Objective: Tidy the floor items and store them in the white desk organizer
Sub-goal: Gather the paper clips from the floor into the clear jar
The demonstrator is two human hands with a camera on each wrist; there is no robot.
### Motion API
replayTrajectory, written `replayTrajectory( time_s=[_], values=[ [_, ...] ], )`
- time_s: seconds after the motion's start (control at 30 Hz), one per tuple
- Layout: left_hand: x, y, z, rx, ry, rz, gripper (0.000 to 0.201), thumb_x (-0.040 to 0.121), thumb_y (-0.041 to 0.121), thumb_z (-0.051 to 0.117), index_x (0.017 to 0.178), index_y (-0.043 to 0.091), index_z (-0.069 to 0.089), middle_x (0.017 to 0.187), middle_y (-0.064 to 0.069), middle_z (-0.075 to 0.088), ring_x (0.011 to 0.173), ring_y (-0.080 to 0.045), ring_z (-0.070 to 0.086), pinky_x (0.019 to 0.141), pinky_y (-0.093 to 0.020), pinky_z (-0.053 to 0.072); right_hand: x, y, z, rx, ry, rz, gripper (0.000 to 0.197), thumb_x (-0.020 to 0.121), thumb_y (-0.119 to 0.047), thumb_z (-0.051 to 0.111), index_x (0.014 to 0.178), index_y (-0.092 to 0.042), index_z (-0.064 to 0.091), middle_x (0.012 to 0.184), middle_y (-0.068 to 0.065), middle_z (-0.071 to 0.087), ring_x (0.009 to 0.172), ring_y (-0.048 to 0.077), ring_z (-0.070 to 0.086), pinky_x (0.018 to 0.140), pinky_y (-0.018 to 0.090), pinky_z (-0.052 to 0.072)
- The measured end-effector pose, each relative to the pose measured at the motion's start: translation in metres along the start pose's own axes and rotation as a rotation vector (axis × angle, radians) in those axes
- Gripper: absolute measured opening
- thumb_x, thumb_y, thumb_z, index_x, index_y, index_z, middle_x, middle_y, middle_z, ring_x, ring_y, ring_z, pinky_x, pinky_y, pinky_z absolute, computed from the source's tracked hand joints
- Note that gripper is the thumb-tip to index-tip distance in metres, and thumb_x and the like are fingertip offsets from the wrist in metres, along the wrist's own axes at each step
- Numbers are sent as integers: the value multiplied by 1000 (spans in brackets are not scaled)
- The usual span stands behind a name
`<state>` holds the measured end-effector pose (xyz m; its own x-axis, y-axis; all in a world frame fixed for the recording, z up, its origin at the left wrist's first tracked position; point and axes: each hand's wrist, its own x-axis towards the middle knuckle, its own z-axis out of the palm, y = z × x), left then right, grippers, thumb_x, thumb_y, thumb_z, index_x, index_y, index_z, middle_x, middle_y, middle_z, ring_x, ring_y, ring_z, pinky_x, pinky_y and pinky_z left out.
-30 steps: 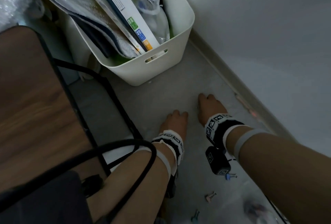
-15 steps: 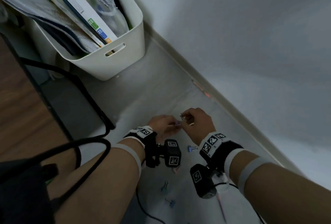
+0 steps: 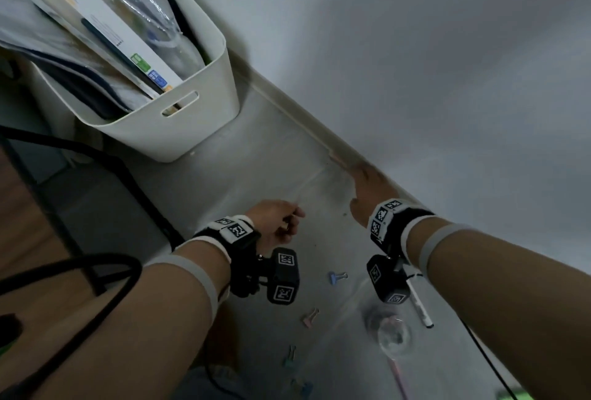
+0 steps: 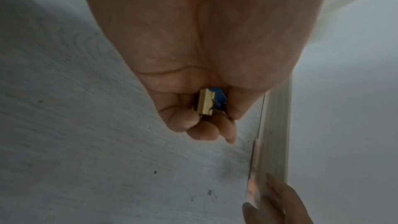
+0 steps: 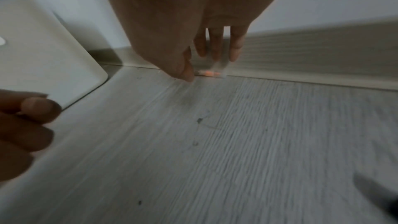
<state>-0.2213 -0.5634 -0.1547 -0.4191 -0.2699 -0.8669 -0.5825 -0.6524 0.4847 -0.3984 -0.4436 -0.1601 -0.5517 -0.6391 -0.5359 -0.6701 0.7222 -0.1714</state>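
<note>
My left hand [image 4: 193, 67] curls round two clips [image 4: 210, 102], which only the wrist view shows; my right hand [image 5: 193, 28] spreads straight fingers over an orange piece [image 5: 208, 73] by the skirting.

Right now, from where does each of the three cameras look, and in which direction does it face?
Head: sits on the person's head, faces down at the floor by the wall; both forearms, the left hand and the right hand show.
Left wrist: looks along the palm toward the skirting board; its fingers curl round small binder clips.
Right wrist: looks along the hand at an orange item against the skirting, fingers extended toward it.
Shared: both wrist views show the skirting, the orange item and the other hand's fingers.
</note>
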Motion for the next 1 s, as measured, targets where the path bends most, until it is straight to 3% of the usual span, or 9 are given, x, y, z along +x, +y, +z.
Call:
replayTrajectory(
  time_s=[0.1,0.23,0.4,0.53,0.6,0.7,0.77,0.87,1.0],
  values=[
    [-5,-5,-6,65,-6,20,31,105,9,39,84,7,62,68,-5,55,56,-16,51,53,-25,40,6,-8,4,-154,-70,37,78,86,-18,64,149,-11,20,149,15,29,131,40,39,101,50,44],
    [-10,-16,-10,227,-54,-21,22,101,16,51,81,9,60,72,-5,54,60,-16,51,55,-26,39,-2,-8,13,-234,-136,52,74,87,-21,64,148,-10,23,141,17,42,127,39,46,98,51,44],
    [-2,-31,-4,775,-158,43,17,95,28,63,88,13,58,72,-4,52,61,-19,48,57,-29,43,-13,0,26,-148,-149,64,40,95,-28,50,129,-7,47,125,16,54,111,36,58,84,41,47],
    [1,-50,14,1062,-190,145,28,84,27,76,103,20,56,87,0,56,77,-22,56,69,-31,48,-32,14,30,-62,-185,79,42,90,-33,57,125,-11,47,118,14,57,99,34,60,75,34,48],
    [1,-63,27,1115,-176,176,43,81,27,78,113,20,51,81,2,52,75,-22,54,66,-29,45,-51,27,33,8,-190,85,33,93,-34,54,114,-10,48,107,13,61,85,30,59,65,30,44],
    [0,-77,51,1219,-94,251,46,84,33,73,117,16,44,79,-3,52,66,-22,51,56,-28,39,-84,49,37,246,-244,178,25,99,-28,46,80,-13,42,80,8,61,77,30,67,53,25,42],
    [0,-84,65,1297,-58,255,50,86,32,68,125,17,40,95,-10,59,76,-27,58,62,-31,43,-104,63,43,315,-240,210,26,101,-22,42,76,-12,39,75,7,57,76,31,67,54,26,42],
    [2,-91,79,1434,-96,264,55,91,26,59,139,17,34,114,-13,61,94,-31,62,75,-38,51,-123,79,57,249,-151,189,20,102,-21,42,85,-10,42,83,8,54,77,27,56,67,30,39],
    [1,-99,83,1588,-45,365,33,95,18,52,125,9,41,116,-16,60,98,-34,63,75,-42,50,-130,82,71,251,-96,185,20,100,-23,42,83,-13,44,77,3,52,73,26,52,65,30,36]
  ],
)
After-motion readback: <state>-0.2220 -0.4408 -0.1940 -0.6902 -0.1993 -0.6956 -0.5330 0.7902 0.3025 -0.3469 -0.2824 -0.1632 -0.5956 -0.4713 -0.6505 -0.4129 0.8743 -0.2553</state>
